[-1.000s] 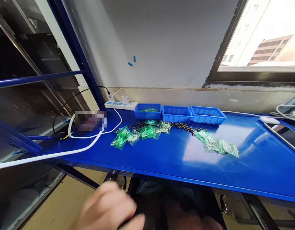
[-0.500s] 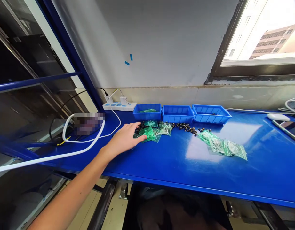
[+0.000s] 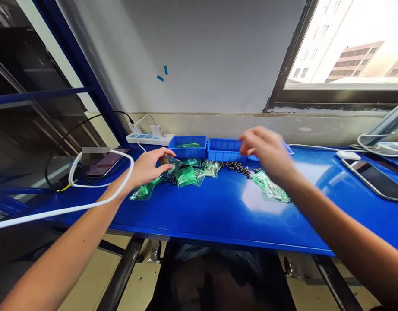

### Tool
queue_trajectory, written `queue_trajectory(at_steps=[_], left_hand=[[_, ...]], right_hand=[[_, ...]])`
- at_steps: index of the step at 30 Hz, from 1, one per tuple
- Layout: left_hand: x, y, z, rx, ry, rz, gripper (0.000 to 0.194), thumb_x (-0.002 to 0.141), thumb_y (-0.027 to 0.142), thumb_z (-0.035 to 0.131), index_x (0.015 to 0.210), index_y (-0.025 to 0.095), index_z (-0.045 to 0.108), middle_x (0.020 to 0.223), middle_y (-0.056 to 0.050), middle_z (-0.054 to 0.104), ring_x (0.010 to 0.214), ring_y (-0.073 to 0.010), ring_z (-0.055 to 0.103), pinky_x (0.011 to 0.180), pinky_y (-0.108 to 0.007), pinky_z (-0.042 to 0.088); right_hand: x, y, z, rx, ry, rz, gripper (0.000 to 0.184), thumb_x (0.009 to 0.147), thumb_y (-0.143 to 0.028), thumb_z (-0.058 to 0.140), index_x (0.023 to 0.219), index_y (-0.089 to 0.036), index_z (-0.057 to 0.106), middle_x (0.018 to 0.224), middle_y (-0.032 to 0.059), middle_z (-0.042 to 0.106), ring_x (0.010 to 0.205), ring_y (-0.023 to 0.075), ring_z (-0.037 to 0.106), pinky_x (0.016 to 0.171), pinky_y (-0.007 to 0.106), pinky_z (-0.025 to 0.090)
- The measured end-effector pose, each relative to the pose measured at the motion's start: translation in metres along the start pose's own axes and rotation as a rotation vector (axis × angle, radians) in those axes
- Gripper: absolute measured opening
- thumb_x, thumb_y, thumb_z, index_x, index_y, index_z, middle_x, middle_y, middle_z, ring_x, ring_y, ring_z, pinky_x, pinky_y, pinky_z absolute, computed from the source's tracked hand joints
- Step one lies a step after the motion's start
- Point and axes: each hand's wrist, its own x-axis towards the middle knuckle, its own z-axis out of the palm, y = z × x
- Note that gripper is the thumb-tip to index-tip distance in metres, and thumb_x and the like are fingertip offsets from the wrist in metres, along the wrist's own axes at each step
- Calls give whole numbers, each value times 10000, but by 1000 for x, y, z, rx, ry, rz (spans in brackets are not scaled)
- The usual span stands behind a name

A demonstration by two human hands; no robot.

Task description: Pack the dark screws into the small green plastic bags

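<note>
Head view: the left hand extends over the left group of small bags. Its thumb and fingers stand moderately apart around a clear bag; whether they grip it cannot be told. Green bags lie flat on the blue surface, just right of that hand. Small dark screws form a loose row in front of the middle bin. The left bin contains green packets. The right hand is raised in front of the right bin and largely hides it. Its fingers are curled and blurred; their opening and any held item cannot be determined. A second bag group lies below this hand, partly covered by the forearm.
</note>
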Motion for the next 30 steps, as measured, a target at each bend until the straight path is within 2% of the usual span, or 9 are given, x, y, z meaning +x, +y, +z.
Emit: queue_trajectory(at_steps=[3, 5, 8, 11, 14, 18, 22, 26, 30], left_hand=[[18, 20, 13, -141, 223, 34, 238, 739, 269, 621, 949, 187, 545, 666, 32, 563, 497, -93, 432, 512, -228, 390], [31, 36, 28, -180, 327, 146, 112, 755, 203, 613, 837, 178, 541, 708, 20, 559, 558, -89, 462, 552, -218, 409], [41, 54, 53, -178, 312, 417, 90, 792, 91, 528, 770, 176, 544, 826, -17, 564, 755, -116, 528, 693, -240, 453], [38, 60, 71, -187, 211, 563, 138, 805, 60, 488, 769, 176, 554, 948, -46, 538, 859, -132, 520, 756, -262, 466], [27, 54, 80, -216, 152, 503, 156, 802, 48, 476, 764, 175, 558, 994, -53, 498, 840, -129, 506, 769, -279, 480], [20, 45, 86, -254, 111, 388, 160, 758, 17, 510, 763, 164, 571, 1010, -54, 451, 880, -141, 498, 837, -311, 483], [24, 42, 88, -239, 87, 323, 147, 753, 45, 543, 814, 168, 595, 1054, -59, 431, 951, -168, 486, 913, -349, 456], [25, 45, 87, -260, 88, 276, 191, 762, 73, 539, 910, 170, 611, 994, -53, 459, 947, -178, 491, 922, -352, 444], [26, 50, 87, -368, 40, 123, 148, 807, 118, 483, 820, 169, 621, 905, -37, 481, 905, -170, 513, 892, -333, 445]], right_hand=[[9, 15, 30, 168, -185, 150, 319, 893, -390, 446, 751, -145, 591, 604, -6, 543, 575, 102, 495, 580, 249, 396], [11, 25, 43, 363, -306, 277, 449, 864, -535, 407, 742, -149, 600, 609, 13, 554, 577, 116, 507, 567, 258, 387], [9, 35, 39, 604, -203, 371, 471, 766, -612, 475, 721, -159, 597, 624, 24, 561, 609, 131, 522, 578, 267, 396], [6, 41, 26, 628, -50, 358, 306, 634, -456, 647, 686, -162, 581, 610, 5, 546, 589, 116, 498, 563, 257, 381], [1, 45, 27, 502, -74, 327, 202, 575, -318, 663, 651, -153, 573, 590, -5, 533, 565, 99, 471, 540, 251, 354], [-6, 43, 46, 378, -82, 283, 190, 599, -337, 613, 644, -169, 536, 577, -16, 527, 562, 99, 484, 529, 247, 358], [-10, 43, 51, 303, 2, 230, 211, 619, -368, 595, 669, -183, 509, 598, -21, 526, 577, 107, 514, 548, 255, 398], [-11, 47, 47, 165, 39, 86, 198, 685, -376, 567, 698, -191, 496, 633, -16, 520, 599, 117, 518, 569, 271, 420], [-18, 49, 50, -78, 31, -95, 117, 771, -310, 511, 749, -196, 523, 714, 11, 559, 672, 135, 531, 579, 267, 417]])
